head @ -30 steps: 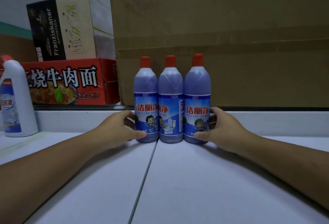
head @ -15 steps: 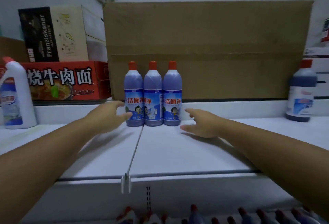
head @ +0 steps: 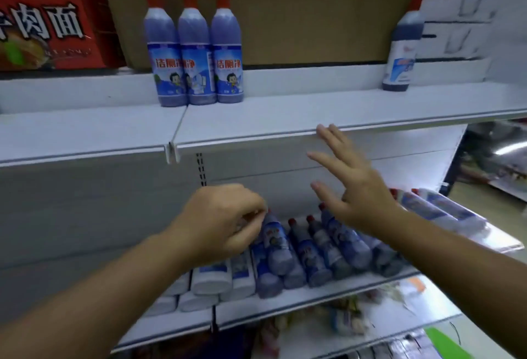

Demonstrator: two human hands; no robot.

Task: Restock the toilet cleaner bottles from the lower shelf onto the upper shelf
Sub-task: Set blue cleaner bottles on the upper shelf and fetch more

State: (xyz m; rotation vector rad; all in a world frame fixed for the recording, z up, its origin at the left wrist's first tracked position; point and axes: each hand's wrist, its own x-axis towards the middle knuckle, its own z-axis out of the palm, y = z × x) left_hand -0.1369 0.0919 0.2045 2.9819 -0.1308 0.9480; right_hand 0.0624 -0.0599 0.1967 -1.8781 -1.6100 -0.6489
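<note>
Upper shelf [head: 285,113]: smooth white panel, holding three upright toilet cleaner bottles [head: 194,53] at 11 o'clock, touching side by side; translucent purple plastic, red caps, blue labels. One darker bottle [head: 402,45] stands alone at 2 o'clock. Brown cardboard box [head: 285,10] behind them. Lower shelf [head: 328,290]: matching purple bottles [head: 310,247] in a packed row, count unclear from blur. My left hand [head: 219,224] is curled, fingertips at one bottle's neck; whether it grips I cannot tell. My right hand [head: 353,187] is spread, holding nothing.

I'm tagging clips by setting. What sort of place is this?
Most likely a shop aisle or its stockroom: white metal shelving, many identical toilet cleaner bottles on the lower shelf, and cartons such as the red noodle box above.
</note>
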